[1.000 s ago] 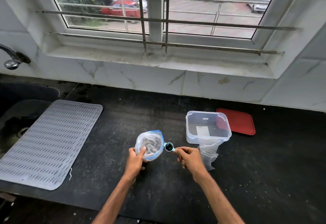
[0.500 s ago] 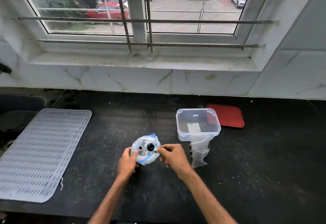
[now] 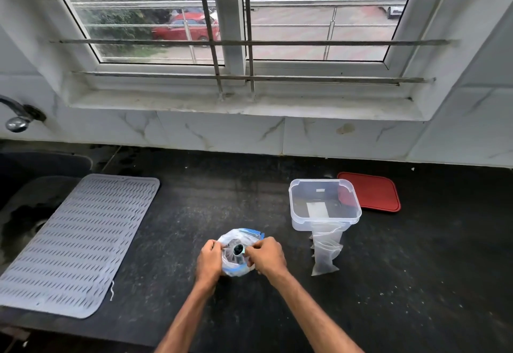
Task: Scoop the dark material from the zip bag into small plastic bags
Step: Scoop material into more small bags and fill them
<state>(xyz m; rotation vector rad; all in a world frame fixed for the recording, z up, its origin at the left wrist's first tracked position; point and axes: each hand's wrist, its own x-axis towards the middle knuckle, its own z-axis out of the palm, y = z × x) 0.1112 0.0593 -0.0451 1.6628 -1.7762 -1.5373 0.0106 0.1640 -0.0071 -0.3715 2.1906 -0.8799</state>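
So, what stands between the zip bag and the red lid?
The clear plastic container, with small plastic bags standing at its front, seen in the head view.

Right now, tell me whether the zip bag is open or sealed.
Open: the left hand holds the zip bag, mouth wide, and the right hand holds the scoop inside it.

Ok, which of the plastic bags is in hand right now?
The blue-edged zip bag: the left hand grips it, the right hand holds the scoop in its mouth. The small clear bags lean untouched against the clear container.
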